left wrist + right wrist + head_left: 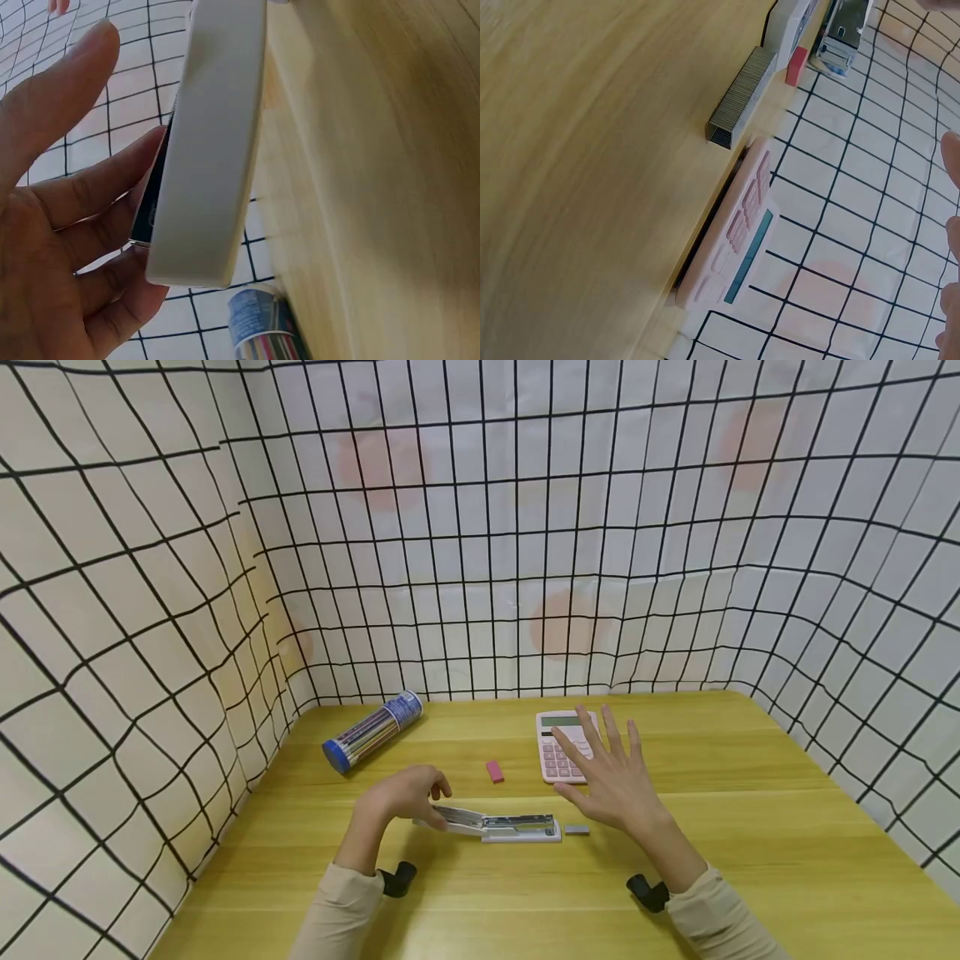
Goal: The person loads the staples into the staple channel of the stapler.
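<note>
Forearms (337,910) in beige sleeves come in over the tabletop (517,902) from both sides. My left grip (401,795) bends at the wrist and points to the right, back of the hand upward, the fingers loosely curved and the thumb held well apart from them. My right grip (618,783) is spread wide, fingers fanned out toward the far wall, and it holds nothing.

The white stapler (489,825) lies opened out on the tabletop between the two, with its cover (459,818) swung back to the left. The end of that cover is right at my left grip; the left wrist view shows my fingers curving behind the stapler and a gap at the thumb, and I cannot tell whether the fingertips press on it. The base (525,839) extends toward my right grip, stopping short of it. A strip of staples (576,830) sits just beside the base's right end. My right fingers partly hide a pink calculator (558,757). A small pink block (495,772) lies behind the stapler, and a tube of coloured pencils (372,732) rests on its side beyond my left grip.
</note>
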Demonstrator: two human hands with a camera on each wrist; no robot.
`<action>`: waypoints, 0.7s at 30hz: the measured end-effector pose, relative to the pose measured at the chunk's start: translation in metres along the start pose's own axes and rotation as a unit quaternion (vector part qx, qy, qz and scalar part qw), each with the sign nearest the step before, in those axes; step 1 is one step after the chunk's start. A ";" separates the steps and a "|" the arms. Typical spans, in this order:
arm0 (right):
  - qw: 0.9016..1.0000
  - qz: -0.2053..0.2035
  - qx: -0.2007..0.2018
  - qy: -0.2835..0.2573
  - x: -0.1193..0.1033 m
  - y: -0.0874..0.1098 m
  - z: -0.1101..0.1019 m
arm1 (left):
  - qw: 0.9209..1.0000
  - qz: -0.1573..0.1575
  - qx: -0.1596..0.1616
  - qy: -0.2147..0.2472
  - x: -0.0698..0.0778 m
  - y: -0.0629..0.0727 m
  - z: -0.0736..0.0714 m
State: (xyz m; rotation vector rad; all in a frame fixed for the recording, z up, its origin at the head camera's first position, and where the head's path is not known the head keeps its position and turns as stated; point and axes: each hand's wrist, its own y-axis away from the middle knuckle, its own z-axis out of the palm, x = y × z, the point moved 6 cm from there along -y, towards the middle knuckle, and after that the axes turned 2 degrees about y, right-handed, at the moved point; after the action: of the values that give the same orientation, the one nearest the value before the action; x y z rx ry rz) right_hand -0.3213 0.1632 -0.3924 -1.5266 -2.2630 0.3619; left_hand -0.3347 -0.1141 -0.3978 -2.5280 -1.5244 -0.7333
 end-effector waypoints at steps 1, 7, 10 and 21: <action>1.000 0.000 0.000 0.000 0.000 0.000 0.000 | 1.000 -0.004 -0.002 -0.002 -0.001 0.000 0.000; 1.000 0.001 -0.004 0.002 0.000 0.000 0.000 | 1.000 -0.019 -0.013 -0.012 -0.003 0.000 0.002; 1.000 0.001 -0.006 0.002 0.000 0.000 0.000 | 0.999 -0.026 -0.015 -0.012 -0.005 -0.001 0.002; 1.000 0.003 -0.012 -0.009 0.000 0.000 0.000 | 0.999 -0.045 -0.020 -0.009 -0.010 -0.001 0.006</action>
State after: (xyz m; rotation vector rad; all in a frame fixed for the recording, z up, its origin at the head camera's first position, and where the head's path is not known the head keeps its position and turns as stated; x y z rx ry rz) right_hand -0.3218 0.1634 -0.3922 -1.5488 -2.2840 0.3536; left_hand -0.3368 -0.1197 -0.4074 -2.5151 -1.6563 -0.7624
